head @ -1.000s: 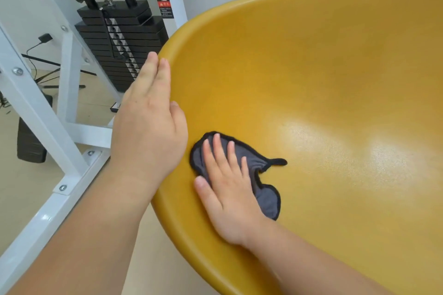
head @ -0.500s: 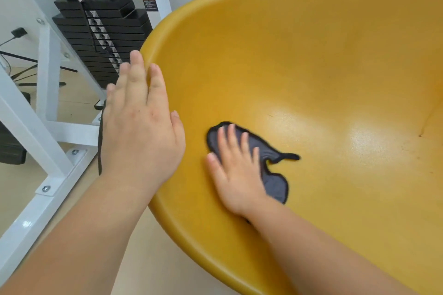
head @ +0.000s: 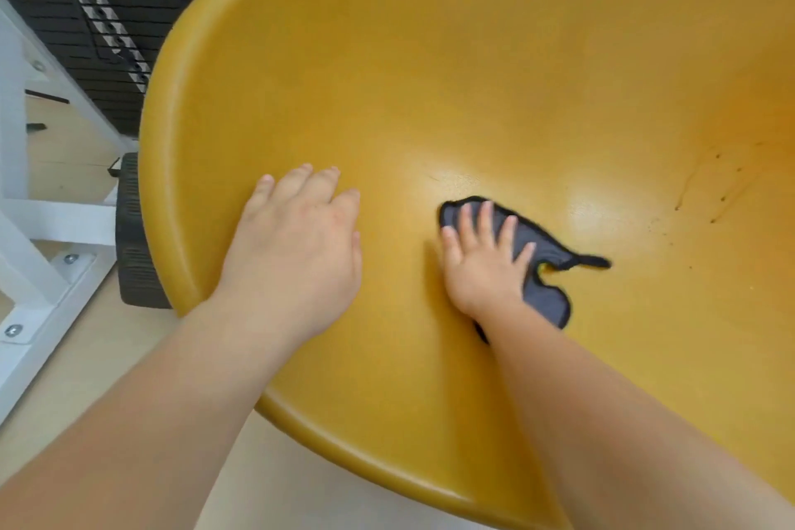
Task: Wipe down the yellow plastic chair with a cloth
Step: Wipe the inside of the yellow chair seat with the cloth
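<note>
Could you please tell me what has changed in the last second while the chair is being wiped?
The left hand moved off the rim and now lies flat inside the yellow chair. The right hand slid the grey cloth farther from the left rim, toward the seat's middle. Unchanged: the right palm presses the cloth flat; nothing was released.

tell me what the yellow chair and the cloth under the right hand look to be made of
Yellow chair: looks like moulded hard plastic, semi-gloss, going by the one-piece curved shell, rolled rim and soft glare patches. Cloth: seems a thin soft grey textile, possibly microfibre, with a black stitched edge; it lies limp and flat.
</note>
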